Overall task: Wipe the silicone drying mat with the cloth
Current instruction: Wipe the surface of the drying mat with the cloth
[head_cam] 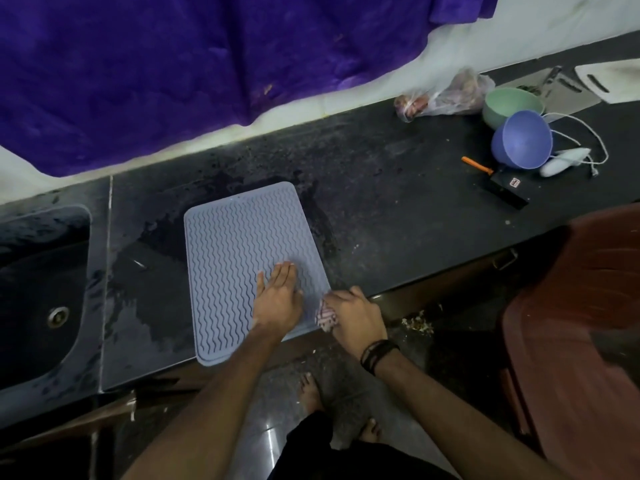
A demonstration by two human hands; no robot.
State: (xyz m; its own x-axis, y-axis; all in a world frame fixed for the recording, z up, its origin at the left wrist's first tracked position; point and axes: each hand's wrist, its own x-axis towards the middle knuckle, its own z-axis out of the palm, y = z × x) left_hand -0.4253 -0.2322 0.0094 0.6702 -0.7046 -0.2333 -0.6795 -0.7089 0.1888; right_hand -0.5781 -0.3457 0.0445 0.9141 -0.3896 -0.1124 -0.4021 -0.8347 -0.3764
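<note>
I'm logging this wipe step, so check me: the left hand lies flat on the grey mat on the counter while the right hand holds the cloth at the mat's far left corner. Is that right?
Not quite. In the head view the right hand holds the cloth at the near right edge of the mat, not its far left corner. The rest stands: the left hand lies flat on the mat on the counter.

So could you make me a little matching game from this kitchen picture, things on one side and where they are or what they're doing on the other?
Things:
1. left hand
2. cloth
3. purple bowl
4. sink

Places or states:
A. tipped on its side, far right of the counter
B. bunched in the right hand at the mat's near right corner
C. sunk into the counter, left of the silicone mat
D. pressed flat on the mat, fingers straight

Pairs: 1-D, 2-B, 3-A, 4-C
</note>
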